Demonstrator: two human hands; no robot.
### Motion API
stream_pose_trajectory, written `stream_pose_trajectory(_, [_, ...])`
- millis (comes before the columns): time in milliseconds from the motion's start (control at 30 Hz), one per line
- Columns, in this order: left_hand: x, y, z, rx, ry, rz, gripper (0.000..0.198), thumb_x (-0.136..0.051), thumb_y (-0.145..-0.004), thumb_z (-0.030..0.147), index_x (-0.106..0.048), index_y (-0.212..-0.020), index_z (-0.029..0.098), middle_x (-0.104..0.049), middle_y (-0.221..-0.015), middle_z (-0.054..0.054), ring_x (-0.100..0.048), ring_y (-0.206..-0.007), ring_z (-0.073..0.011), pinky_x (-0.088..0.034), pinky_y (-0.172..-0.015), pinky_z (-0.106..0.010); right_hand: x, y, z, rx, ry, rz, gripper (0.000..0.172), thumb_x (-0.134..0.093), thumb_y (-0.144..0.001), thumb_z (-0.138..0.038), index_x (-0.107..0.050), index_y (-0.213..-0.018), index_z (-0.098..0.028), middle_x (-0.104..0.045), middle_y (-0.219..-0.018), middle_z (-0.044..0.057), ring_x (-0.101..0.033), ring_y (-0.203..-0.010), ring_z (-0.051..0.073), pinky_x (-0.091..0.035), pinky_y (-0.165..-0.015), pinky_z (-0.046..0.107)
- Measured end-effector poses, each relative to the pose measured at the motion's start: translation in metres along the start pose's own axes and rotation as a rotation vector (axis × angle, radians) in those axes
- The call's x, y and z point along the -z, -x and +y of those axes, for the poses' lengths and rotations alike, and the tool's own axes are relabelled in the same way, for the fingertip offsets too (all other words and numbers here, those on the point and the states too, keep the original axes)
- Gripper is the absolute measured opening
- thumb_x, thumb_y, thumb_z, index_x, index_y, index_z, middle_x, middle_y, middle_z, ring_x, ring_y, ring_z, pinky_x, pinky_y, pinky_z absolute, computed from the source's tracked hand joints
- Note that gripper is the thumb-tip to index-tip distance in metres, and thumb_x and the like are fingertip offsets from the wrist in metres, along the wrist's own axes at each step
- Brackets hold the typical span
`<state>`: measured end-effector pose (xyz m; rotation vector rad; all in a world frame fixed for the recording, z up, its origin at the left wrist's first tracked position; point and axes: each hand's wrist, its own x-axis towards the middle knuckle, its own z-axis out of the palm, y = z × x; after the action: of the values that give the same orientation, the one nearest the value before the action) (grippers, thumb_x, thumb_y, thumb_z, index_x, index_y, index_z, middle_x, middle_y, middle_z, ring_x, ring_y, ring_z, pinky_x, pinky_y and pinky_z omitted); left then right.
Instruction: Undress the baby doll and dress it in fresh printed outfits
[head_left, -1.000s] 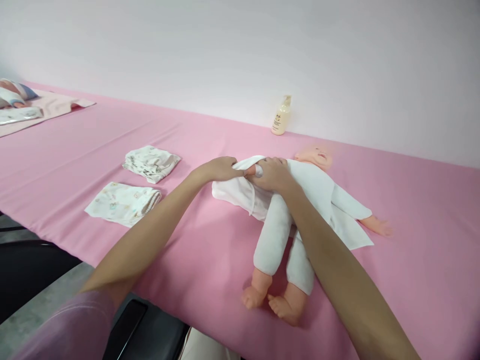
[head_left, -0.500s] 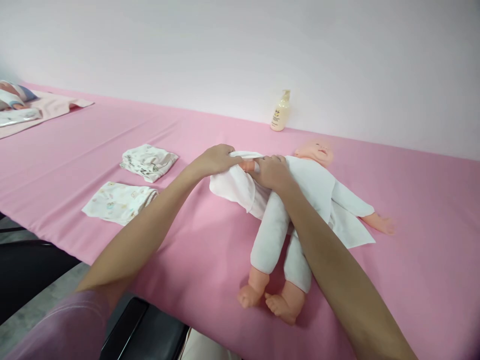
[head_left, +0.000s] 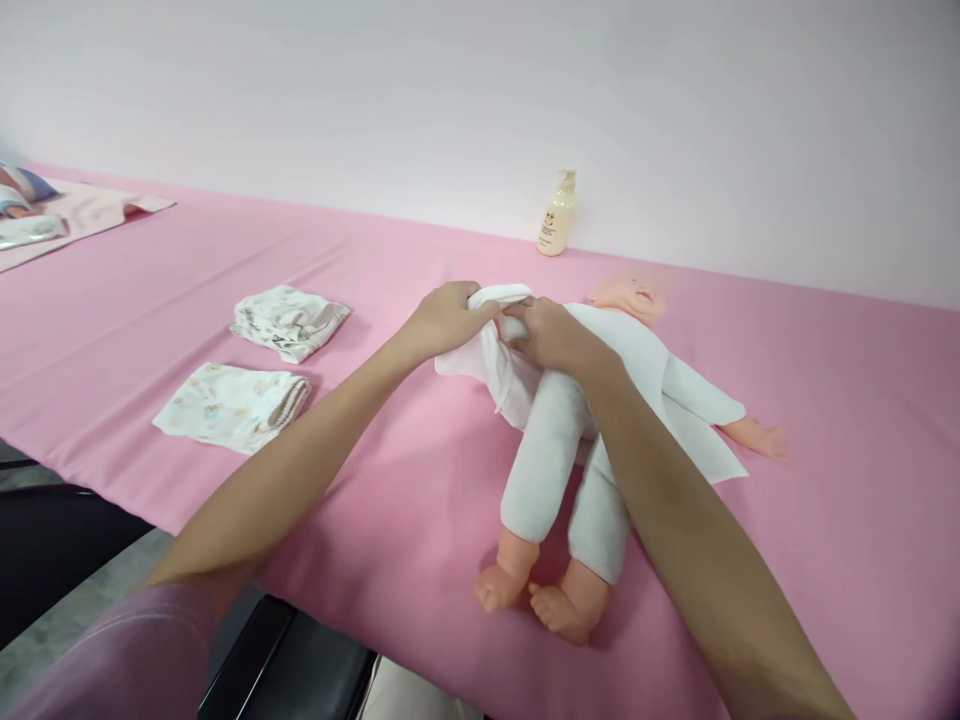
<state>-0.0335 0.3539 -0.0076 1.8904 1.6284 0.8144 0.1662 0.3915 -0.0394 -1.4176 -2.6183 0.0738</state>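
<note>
A baby doll (head_left: 544, 450) with a white cloth body lies on its back, its head toward the wall and its feet toward me. A white baby garment (head_left: 487, 375) is spread under and over its torso, reaching out on both sides. My left hand (head_left: 450, 318) is closed on the bunched garment, beside the doll's arm on the left. Fingers of my right hand (head_left: 559, 338) wrap round that arm near its wrist and touch the garment's edge. Only a small part of the doll's hand shows between my hands; cloth covers the rest.
Two folded, printed cloth pieces lie to the left, one farther back (head_left: 289, 322) and one nearer (head_left: 232, 405). A pump bottle (head_left: 555, 215) stands by the wall (head_left: 337, 100). Far left is a pale pink mat (head_left: 112, 205) with things on it. Below the pink tabletop edge sits a black chair (head_left: 300, 660).
My left hand has shifted slightly right with the garment, gathering its edge upward round the doll's hand. The doll's hand shows less, and my right fingers have moved onto the cloth edge.
</note>
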Motion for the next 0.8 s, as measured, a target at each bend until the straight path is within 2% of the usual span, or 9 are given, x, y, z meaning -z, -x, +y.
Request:
stream_pose_trajectory(133, [-0.01,-0.001,-0.003,-0.034,0.051,0.017,0.026,-0.061,-0.098,0.039,-0.054,-0.08,0.022,-0.06,-0.079,-0.002,-0.053,-0.07,-0.0166,-0.033,-0.062,-0.032,0.01,0.005,0.002,-0.064,0.093,0.02,0.041,-0.061,-0.098,-0.013,-0.078,-0.134,-0.02,-0.08,-0.133,0.017,-0.072,-0.116,0.035,-0.045,-0.105,0.048])
stream_pose_trajectory(200, [-0.016,-0.001,-0.002,-0.024,0.111,0.028,0.026,-0.06,-0.1,0.038,-0.052,-0.081,0.022,-0.058,-0.079,-0.001,-0.053,-0.07,-0.0164,-0.035,-0.062,-0.032,0.01,0.004,0.002,-0.084,0.087,0.049,0.039,-0.066,-0.098,-0.019,-0.078,-0.136,-0.021,-0.08,-0.133,0.017,-0.071,-0.118,0.036,-0.044,-0.106,0.05])
stream_pose_trajectory(300, [-0.022,-0.001,0.003,-0.033,0.2,0.046,0.026,-0.056,-0.103,0.033,-0.048,-0.081,0.022,-0.058,-0.081,-0.001,-0.055,-0.073,-0.0164,-0.038,-0.064,-0.032,0.007,-0.007,0.0,-0.137,-0.013,0.127,0.039,-0.072,-0.099,-0.031,-0.077,-0.137,-0.021,-0.081,-0.132,0.015,-0.073,-0.119,0.035,-0.05,-0.102,0.046])
stream_pose_trajectory(367, [-0.025,0.0,0.008,-0.079,0.228,0.059,0.025,-0.055,-0.105,0.031,-0.048,-0.083,0.022,-0.059,-0.083,-0.001,-0.058,-0.078,-0.0174,-0.042,-0.069,-0.031,0.003,-0.02,-0.005,-0.195,-0.033,0.148,0.037,-0.069,-0.101,-0.031,-0.078,-0.135,-0.019,-0.082,-0.128,0.015,-0.075,-0.116,0.036,-0.054,-0.097,0.044])
stream_pose_trajectory(467, [-0.026,0.002,0.015,-0.127,0.21,0.077,0.024,-0.054,-0.108,0.033,-0.047,-0.087,0.023,-0.06,-0.088,-0.002,-0.061,-0.087,-0.0201,-0.046,-0.078,-0.033,-0.008,-0.04,-0.016,-0.211,0.016,0.094,0.031,-0.064,-0.101,-0.021,-0.08,-0.126,-0.014,-0.083,-0.123,0.018,-0.077,-0.115,0.039,-0.058,-0.099,0.046])
stream_pose_trajectory(567, [-0.026,0.001,0.013,-0.116,0.215,0.074,0.022,-0.052,-0.109,0.034,-0.05,-0.09,0.023,-0.064,-0.094,-0.004,-0.063,-0.094,-0.0223,-0.048,-0.085,-0.034,-0.014,-0.046,-0.02,-0.139,0.019,0.044,0.027,-0.064,-0.098,-0.016,-0.082,-0.118,-0.012,-0.083,-0.121,0.018,-0.077,-0.115,0.037,-0.058,-0.104,0.045])
stream_pose_trajectory(700, [-0.026,-0.003,0.003,-0.091,0.295,0.076,0.018,-0.05,-0.109,0.034,-0.058,-0.1,0.022,-0.07,-0.105,-0.006,-0.066,-0.099,-0.0221,-0.05,-0.086,-0.033,0.0,-0.024,0.004,-0.015,-0.072,0.105,0.037,-0.069,-0.099,-0.029,-0.078,-0.134,-0.019,-0.08,-0.135,0.01,-0.073,-0.122,0.03,-0.056,-0.108,0.039])
stream_pose_trajectory(800, [-0.028,-0.002,0.0,-0.059,0.304,0.064,0.019,-0.049,-0.11,0.036,-0.057,-0.099,0.022,-0.069,-0.104,-0.006,-0.065,-0.096,-0.0213,-0.049,-0.081,-0.032,0.015,-0.003,0.034,0.038,-0.171,0.141,0.057,-0.081,-0.092,-0.049,-0.075,-0.141,-0.019,-0.075,-0.145,0.013,-0.066,-0.134,0.035,-0.048,-0.118,0.048])
